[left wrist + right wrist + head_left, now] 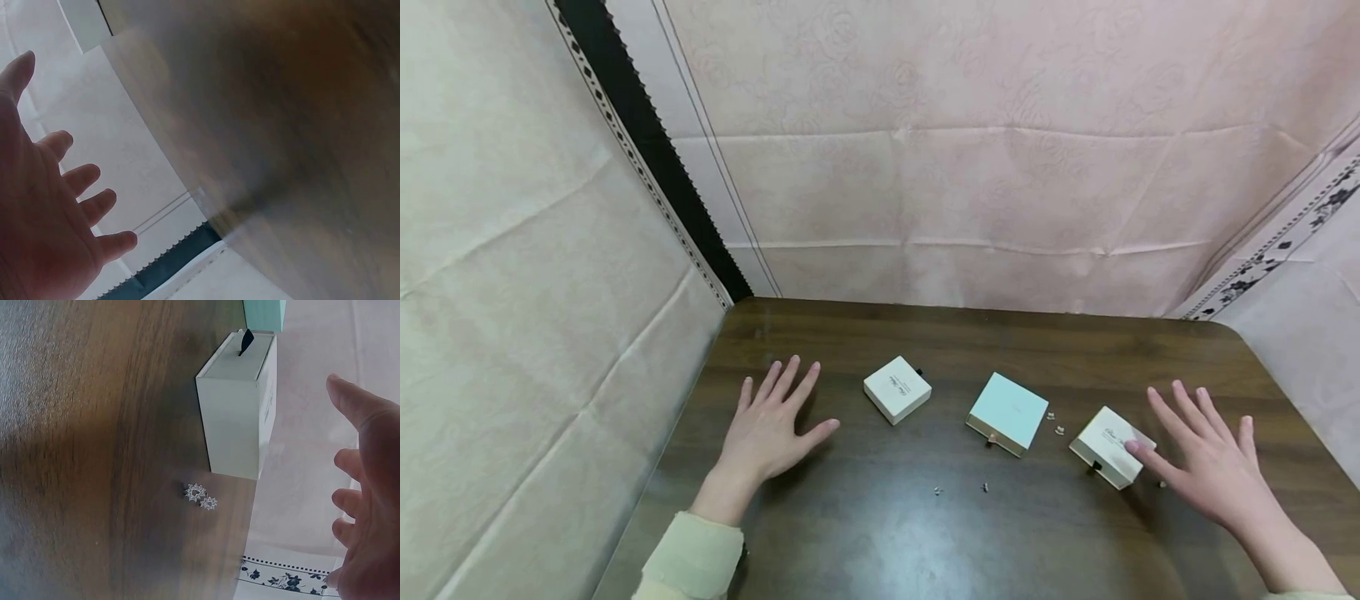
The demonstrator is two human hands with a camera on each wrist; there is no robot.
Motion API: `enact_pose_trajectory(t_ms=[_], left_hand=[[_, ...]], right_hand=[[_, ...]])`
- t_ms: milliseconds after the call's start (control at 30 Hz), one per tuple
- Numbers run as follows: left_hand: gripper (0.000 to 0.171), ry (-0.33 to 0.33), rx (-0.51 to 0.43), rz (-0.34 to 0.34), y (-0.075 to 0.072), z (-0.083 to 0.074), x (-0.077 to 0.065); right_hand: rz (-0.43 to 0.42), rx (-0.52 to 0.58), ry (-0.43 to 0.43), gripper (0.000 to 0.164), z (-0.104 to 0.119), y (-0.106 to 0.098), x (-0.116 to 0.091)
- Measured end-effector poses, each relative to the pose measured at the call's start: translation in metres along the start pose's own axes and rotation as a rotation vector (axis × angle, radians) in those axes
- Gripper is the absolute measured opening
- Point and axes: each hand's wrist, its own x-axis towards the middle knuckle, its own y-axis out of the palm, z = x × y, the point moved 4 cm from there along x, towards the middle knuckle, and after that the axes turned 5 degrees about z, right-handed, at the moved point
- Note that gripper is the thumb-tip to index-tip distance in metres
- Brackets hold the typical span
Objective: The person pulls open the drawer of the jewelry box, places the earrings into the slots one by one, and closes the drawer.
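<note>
My left hand (771,429) is spread over the left side of the table, holding nothing; the nearest thing to it is a small white box (895,385) with dark lettering on its lid. Over at the right, my right hand (1213,467) hovers with fingers apart. Its thumb overlaps a second white box (1105,442) in the head view, but the right wrist view shows a gap between them. That box has a black ribbon tab (247,342). Beside it lie two sparkling stud earrings (195,492). Between the white boxes sits a light turquoise box (1011,407), lid down.
Two tiny shiny pieces (1060,431) lie right of the turquoise box. Two more, one of them a small stud-like piece (986,487), lie nearer the front of the brown wooden table (850,508). Pale cloth (1000,200) hangs behind and at both sides.
</note>
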Motion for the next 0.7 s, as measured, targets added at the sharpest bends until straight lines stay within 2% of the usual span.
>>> enact_pose_trajectory(t_ms=[300,700], left_hand=[[0.093,0.024,0.010,0.014,0.001,-0.013,0.008],[0.093,0.056,0.031,0.038,0.003,-0.030,0.017]], right_hand=[[-0.012,-0.006,-0.012,0.092,0.005,0.000,0.000],[-0.012,0.003,-0.048,0.092,0.022,-0.002,0.004]])
